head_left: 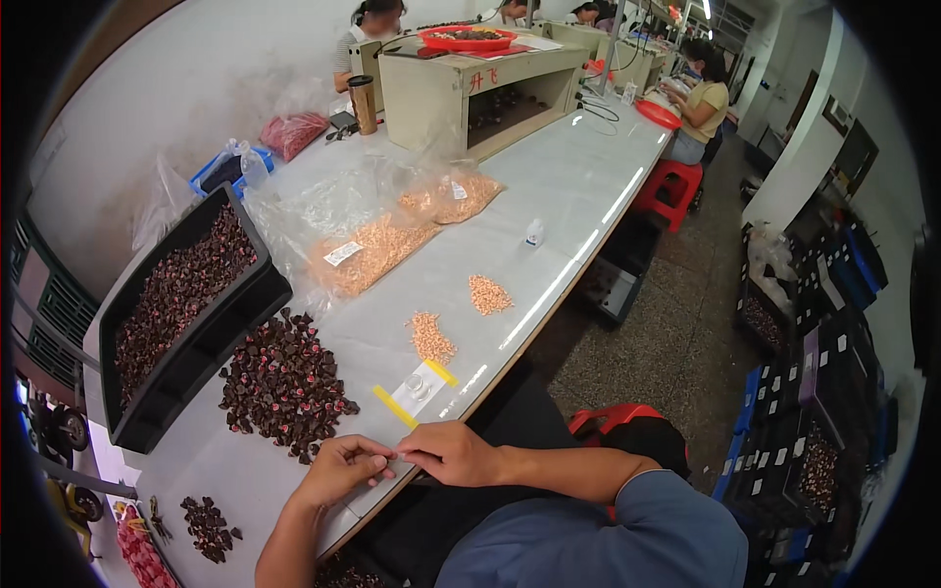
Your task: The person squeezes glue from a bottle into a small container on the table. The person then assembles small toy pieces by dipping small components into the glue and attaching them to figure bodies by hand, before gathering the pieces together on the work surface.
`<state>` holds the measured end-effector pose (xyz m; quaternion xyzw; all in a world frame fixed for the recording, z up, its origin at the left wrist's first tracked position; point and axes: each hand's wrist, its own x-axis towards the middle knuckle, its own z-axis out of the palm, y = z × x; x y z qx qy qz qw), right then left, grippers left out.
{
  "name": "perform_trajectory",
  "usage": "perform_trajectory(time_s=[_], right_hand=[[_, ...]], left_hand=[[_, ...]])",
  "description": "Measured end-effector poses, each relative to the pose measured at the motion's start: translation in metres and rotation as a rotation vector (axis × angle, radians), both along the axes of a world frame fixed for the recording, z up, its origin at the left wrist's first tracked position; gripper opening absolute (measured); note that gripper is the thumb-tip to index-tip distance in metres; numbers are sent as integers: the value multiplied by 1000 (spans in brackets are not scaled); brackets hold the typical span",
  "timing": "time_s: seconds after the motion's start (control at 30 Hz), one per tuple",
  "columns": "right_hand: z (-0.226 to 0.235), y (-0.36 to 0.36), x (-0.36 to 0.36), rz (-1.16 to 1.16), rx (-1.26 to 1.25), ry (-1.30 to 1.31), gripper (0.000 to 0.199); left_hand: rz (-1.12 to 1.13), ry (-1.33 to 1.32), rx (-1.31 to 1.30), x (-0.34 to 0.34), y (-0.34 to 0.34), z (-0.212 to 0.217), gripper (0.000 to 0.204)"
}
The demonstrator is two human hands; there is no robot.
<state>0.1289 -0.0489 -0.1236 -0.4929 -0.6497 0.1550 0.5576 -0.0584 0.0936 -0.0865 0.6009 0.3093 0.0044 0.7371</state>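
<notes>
My left hand [340, 468] and my right hand [450, 454] meet at the near edge of the white worktable [549, 186], fingertips pinched together on a tiny part that is too small to make out. Just beyond them lies a heap of small dark brown-and-red parts [284, 384]. A small clear piece on a white card with yellow strips [416, 388] lies in front of my right hand. Two little piles of tiny orange parts [431, 338] [488, 294] sit farther out.
A black bin [211, 328] full of dark parts stands at the left. Clear bags of orange parts [377, 250] lie mid-table. A beige box with a red tray [469, 39] stands at the far end. Other people sit along the bench. Red stools [669, 181] and stacked bins [823, 392] are on the right.
</notes>
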Motion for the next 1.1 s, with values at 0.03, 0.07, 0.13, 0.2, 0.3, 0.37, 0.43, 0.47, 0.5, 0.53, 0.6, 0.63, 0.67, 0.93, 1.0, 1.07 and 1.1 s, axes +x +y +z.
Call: perform_trajectory(time_s=[0.03, 0.07, 0.13, 0.2, 0.3, 0.37, 0.43, 0.47, 0.5, 0.53, 0.6, 0.63, 0.67, 0.93, 1.0, 1.07, 1.1], right_hand=[[2, 3, -4, 9, -3, 31, 13], [-1, 6, -7, 7, -4, 11, 13], [3, 10, -14, 0, 9, -24, 14], [2, 13, -18, -26, 29, -100, 15], [1, 12, -18, -59, 41, -268, 20], [7, 9, -21, -82, 53, -315, 21], [8, 9, -25, -102, 71, -360, 21], [6, 8, -30, -115, 78, -388, 24], [6, 8, -33, -124, 85, -418, 27], [7, 9, -36, -112, 82, -414, 27], [10, 12, -42, -162, 130, -403, 36], [14, 11, -36, -126, 97, -368, 38], [9, 15, -28, -153, 119, -282, 36], [38, 8, 13, 85, -371, -40, 11], [34, 17, 7, 120, -322, -122, 12], [33, 24, 5, 136, -263, -209, 13], [33, 26, 2, 135, -199, -298, 14]], left_hand=[[-2, -8, 3, -2, 0, 1, 19], [-10, 5, -3, -3, -1, 0, 18], [-1, 19, -27, -7, -2, -4, 17], [12, -1, -40, -7, -2, -8, 17], [25, -14, -53, -6, -1, -9, 16], [25, -10, -56, -6, -1, -11, 16], [33, -36, -43, -7, 0, -12, 15], [37, -33, -46, -10, -1, -15, 15], [66, -44, -49, -12, -1, -19, 15], [99, -53, -55, -17, -2, -23, 14], [158, -65, -89, -19, -4, -21, 15], [206, -78, -121, -19, -6, -20, 15], [209, -33, -78, -13, -9, -16, 15], [9, -173, -133, -1, 7, -14, 18], [15, -146, -136, -9, 7, -15, 18], [2, -127, -131, -10, 7, -15, 17], [-32, -119, -118, -11, 6, -15, 17]])
